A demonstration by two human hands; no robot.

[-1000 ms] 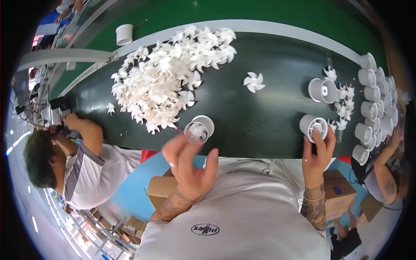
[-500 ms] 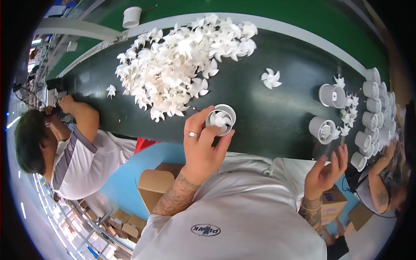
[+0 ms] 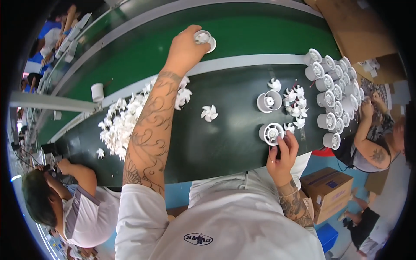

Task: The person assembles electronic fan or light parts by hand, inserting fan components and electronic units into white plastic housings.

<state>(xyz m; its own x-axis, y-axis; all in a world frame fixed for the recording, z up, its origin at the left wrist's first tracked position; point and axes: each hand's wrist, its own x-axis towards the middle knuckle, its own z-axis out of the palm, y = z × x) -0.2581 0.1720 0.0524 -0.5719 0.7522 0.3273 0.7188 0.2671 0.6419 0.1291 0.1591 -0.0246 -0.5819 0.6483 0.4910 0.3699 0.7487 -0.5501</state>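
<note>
Far out over the green conveyor belt, my left hand (image 3: 185,51) is closed on a white cup-shaped fan housing (image 3: 211,45), gripping it by its side. A white impeller seems to sit inside it. My right hand (image 3: 284,156) has thumb and fingertips closed on the near edge of another white fan housing (image 3: 265,134), its spoked ring facing up. Just beyond stands one more fan housing (image 3: 262,104), open end up. Loose white impellers (image 3: 297,104) lie right of these. A single impeller (image 3: 209,113) rests mid-table.
My left forearm crosses a big impeller pile (image 3: 117,125) on the dark table (image 3: 225,151). Several fan housings (image 3: 326,99) are stacked at the right end. Another white housing (image 3: 97,92) stands on the belt (image 3: 143,47). Co-workers sit left (image 3: 86,212) and right (image 3: 372,143).
My left hand has carried its fan housing from the table's near edge out over the green belt. My right hand has come onto the nearer fan housing. The view has shifted.
</note>
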